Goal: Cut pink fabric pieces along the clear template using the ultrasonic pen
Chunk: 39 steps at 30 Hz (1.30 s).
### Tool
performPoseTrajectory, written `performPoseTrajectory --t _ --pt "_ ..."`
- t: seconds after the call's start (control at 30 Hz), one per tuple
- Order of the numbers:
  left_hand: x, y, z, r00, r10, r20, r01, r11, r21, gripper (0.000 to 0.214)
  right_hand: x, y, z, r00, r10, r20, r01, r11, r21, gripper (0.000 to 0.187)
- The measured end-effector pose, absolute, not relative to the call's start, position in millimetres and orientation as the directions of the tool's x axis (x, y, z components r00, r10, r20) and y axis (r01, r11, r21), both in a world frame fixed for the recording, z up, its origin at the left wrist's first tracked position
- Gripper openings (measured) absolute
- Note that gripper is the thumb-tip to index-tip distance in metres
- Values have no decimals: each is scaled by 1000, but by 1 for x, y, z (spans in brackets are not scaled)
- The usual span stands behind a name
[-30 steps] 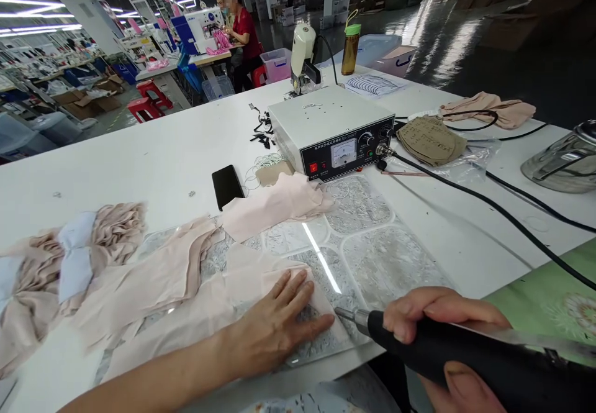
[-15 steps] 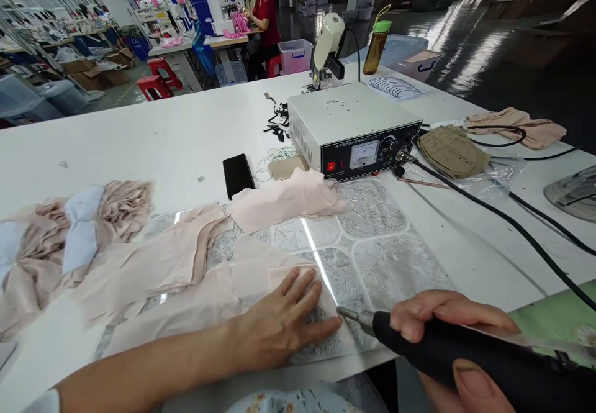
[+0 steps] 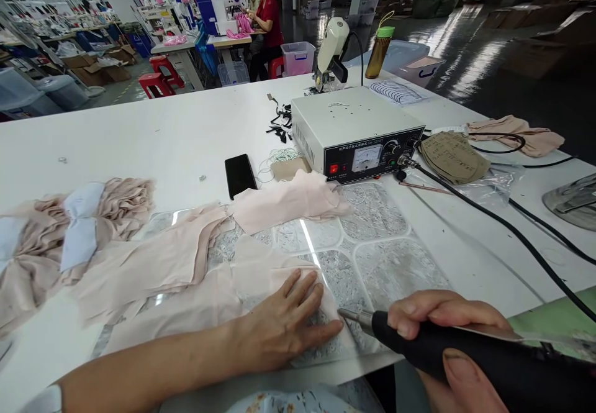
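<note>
My left hand (image 3: 282,323) lies flat with fingers spread on a thin pale pink fabric piece (image 3: 254,264), pressing it against a clear patterned mat (image 3: 395,261). In my right hand (image 3: 449,312) is a black handheld ultrasonic welder (image 3: 410,341), gripped around its body. Its narrow metal tip is at the fabric's right edge, just beyond my left thumb; whether it touches the cloth I cannot tell. More pale pink pieces (image 3: 153,270) lie layered to the left, and another folded stack (image 3: 284,202) rests behind my left hand.
A grey generator box (image 3: 358,127) stands behind the mat, with a black cable (image 3: 503,217) running right. Nearby are a phone (image 3: 240,176), brown paper patterns (image 3: 454,157) and a bottle (image 3: 379,53). Tied fabric bundles (image 3: 125,208) sit left. A person in red (image 3: 272,22) works at a sewing machine.
The view has shifted very slightly. Both hands, the fabric and the welder's tip keep nearly the same positions.
</note>
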<state>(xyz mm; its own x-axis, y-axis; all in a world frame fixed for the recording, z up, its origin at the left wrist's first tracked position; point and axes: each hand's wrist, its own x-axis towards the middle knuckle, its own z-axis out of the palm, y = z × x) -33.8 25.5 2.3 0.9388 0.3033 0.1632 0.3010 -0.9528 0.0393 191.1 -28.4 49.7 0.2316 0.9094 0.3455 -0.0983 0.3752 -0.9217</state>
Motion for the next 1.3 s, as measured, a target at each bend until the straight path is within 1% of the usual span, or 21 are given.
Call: performPoseTrajectory --t 0.1,0.27,0.43,0.7,0.83,0.93,1.1,1.3 --pt "-34 26 2 939 300 168 300 -954 25 46 192 -26 50 179 912 370 -78 388 -918 9" --pt "-35 25 -1 937 300 180 301 -953 25 45 183 -18 46 259 881 396 -100 432 -896 8" --pt "-35 25 -4 938 294 184 296 -955 15 48 178 -11 38 275 849 452 -125 497 -859 9" --pt "-35 24 -2 940 293 176 294 -956 22 49 186 -14 33 226 875 428 -92 457 -885 7" --pt "-35 24 -1 935 305 181 305 -952 27 48 185 -21 41 289 883 370 -101 412 -906 7" --pt "-35 24 0 930 313 191 312 -949 36 47 183 -27 48 296 887 355 -119 403 -908 8" --pt "-36 25 2 933 321 161 315 -947 66 46 183 -30 48 244 905 348 -137 387 -912 10" --pt "-38 27 -1 924 355 145 336 -932 137 41 195 -27 38 165 919 359 -226 390 -893 14"
